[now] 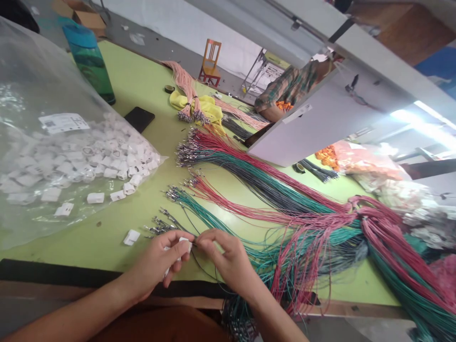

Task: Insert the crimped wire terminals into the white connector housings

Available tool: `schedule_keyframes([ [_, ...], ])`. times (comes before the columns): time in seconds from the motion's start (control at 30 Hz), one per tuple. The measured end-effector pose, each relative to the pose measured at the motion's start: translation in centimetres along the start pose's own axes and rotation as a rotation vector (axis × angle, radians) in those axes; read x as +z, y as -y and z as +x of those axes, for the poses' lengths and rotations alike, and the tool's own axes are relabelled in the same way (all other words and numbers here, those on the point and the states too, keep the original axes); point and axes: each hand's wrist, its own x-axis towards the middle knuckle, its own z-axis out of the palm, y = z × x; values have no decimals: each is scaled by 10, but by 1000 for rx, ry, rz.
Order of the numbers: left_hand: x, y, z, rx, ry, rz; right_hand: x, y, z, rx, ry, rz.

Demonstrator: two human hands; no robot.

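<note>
1. Evidently occupied on both sides: left hand (162,259) closed around one white housing (184,241), thumb pressed against it; right hand (228,259) closed in a fingertip pinch on one thin dark wire (194,241); contact between wire and housing hidden by fingers, cannot tell.
2. Located over the near edge of the green table (128,71), housing in the left grasp, wire just beside it in the right.
3. Handling, as judged: housing light, stiff, smooth, prone to slipping; best taken by opposite side walls, openings left free; wire light, soft, springy, likely to bend; best taken close behind its end.
4. Counted on the table: one loose housing (131,237), left of the left hand; one plastic bag (32,85) of further white housings, too many to count; one bottle (90,64); one phone (139,119); two tape rolls, far (169,89) and right (298,167).
5. Counted by colour: three in the main wire spread (270,183), red, teal and dark; single wires too dense to count.
6. Counted beyond the table: one wooden chair (211,71).
</note>
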Motion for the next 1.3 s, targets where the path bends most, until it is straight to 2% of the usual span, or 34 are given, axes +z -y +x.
schedule_keyframes([
  [0.1, -1, -1, 2, -19, 17, -54, -6, -19, 8, 30, -114, -355],
  [0.2, -3, -1, 2, -41, 49, -45, 2, -35, 10, 3, -118, -775],
  [0.3, -5, 1, 1, -49, 71, -21, 9, -41, 9, -55, -144, -895],
  [0.37, -6, 1, 0, -49, 78, -22, 7, -40, 9, -79, -196, -848],
  [0.47, -7, 0, -1, -55, 84, -26, -5, -37, 8, -83, -279, -659],
  [0.53, -6, -1, -1, -60, 82, -27, -16, -31, 5, -29, -311, -464],
  [0.63, -4, -2, 0, -64, 91, -15, -27, -11, 0, 118, -280, -129],
  [0.7, -3, -1, 1, -52, 120, 12, -27, 10, -2, 169, -189, 106],
  [0.77, -3, 1, 0, -27, 155, 48, -20, 28, -1, 171, -16, 375],
  [0.83, -4, 3, -1, -9, 161, 62, -12, 37, 3, 192, 160, 623],
  [0.87, -4, 3, -1, -11, 151, 53, -8, 37, 6, 225, 190, 682],
  [0.93, -6, 2, -2, -29, 118, 8, -3, 29, 10, 312, 105, 627],
  [1.03, -8, -1, -2, -49, 80, -87, -2, 12, 11, 383, -61, 389],
  [1.13, -9, -1, 0, -55, 71, -144, -3, 4, 7, 360, -79, 276],
  [1.3, -11, 3, 2, -58, 91, -162, -3, 3, 2, 308, -99, 193],
])
